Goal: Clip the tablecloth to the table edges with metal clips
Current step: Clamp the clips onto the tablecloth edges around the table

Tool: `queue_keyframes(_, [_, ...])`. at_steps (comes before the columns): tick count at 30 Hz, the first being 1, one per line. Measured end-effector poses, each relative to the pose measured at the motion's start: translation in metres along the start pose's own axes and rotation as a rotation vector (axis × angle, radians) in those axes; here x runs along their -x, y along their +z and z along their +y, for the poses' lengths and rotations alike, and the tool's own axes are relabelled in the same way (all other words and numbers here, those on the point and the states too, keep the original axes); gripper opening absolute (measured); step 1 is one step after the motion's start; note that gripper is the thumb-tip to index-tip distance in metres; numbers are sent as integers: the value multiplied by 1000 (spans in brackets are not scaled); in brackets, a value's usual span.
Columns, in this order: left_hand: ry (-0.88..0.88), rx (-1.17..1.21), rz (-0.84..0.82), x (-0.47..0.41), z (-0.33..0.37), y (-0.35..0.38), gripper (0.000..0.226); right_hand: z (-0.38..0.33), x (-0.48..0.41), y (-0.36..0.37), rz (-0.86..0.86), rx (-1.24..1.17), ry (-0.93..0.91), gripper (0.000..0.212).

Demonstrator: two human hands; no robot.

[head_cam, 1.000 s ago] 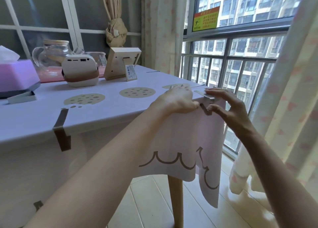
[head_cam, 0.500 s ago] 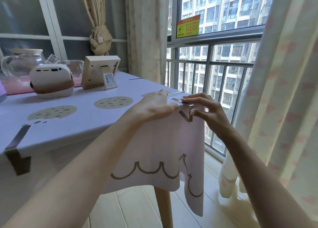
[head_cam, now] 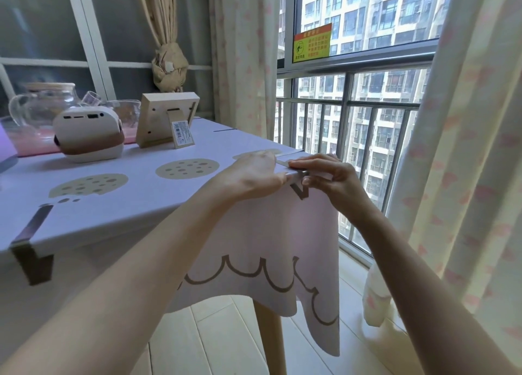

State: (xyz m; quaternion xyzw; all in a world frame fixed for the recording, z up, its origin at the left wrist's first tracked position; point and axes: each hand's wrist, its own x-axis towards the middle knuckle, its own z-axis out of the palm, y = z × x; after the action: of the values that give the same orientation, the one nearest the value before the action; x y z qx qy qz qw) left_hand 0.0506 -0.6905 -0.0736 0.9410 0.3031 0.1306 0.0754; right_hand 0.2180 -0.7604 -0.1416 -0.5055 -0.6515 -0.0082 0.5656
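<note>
A pale lilac tablecloth (head_cam: 147, 202) with round beige dotted patches covers the table and hangs over its near right corner. My left hand (head_cam: 251, 176) lies flat on the cloth at that corner, pressing it down. My right hand (head_cam: 330, 176) pinches a metal clip (head_cam: 300, 189) at the corner's edge, thumb below and fingers on top; the clip's lower leg shows against the hanging cloth. Another metal clip (head_cam: 29, 241) grips the front edge at the far left.
On the table stand a white and brown device (head_cam: 89, 134), a wooden frame (head_cam: 166, 123) seen from its back, and a glass teapot (head_cam: 42, 106). A window with railing (head_cam: 353, 137) and curtains (head_cam: 466, 162) lies to the right. A table leg (head_cam: 271, 338) stands below the corner.
The view has shifted so the table sits further left. Both hands stay at the corner; the right hand has pushed the clip closer onto the edge.
</note>
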Motion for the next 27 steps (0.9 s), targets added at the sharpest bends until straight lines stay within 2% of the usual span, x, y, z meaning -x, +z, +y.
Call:
queue_keyframes(5, [-11,10,-9,1,0,0,49,0,-3,-1,14,-70,30,36])
queue_keyframes(10, [-4,52,-7,2,1,-1,49,1,-2,10,124,-77,59,31])
queue_keyframes(14, [0,49,2,2,1,0,49,-4,-1,15,141,-174,85,34])
queue_keyframes(18, [-30,122,20,0,0,1,51,-2,0,14,140,-15,85,36])
queue_keyframes(21, [-50,165,76,0,0,2,64,-1,1,12,140,25,91,35])
queue_keyframes(27, [-26,95,44,-2,-3,5,70,-3,3,12,158,57,95,35])
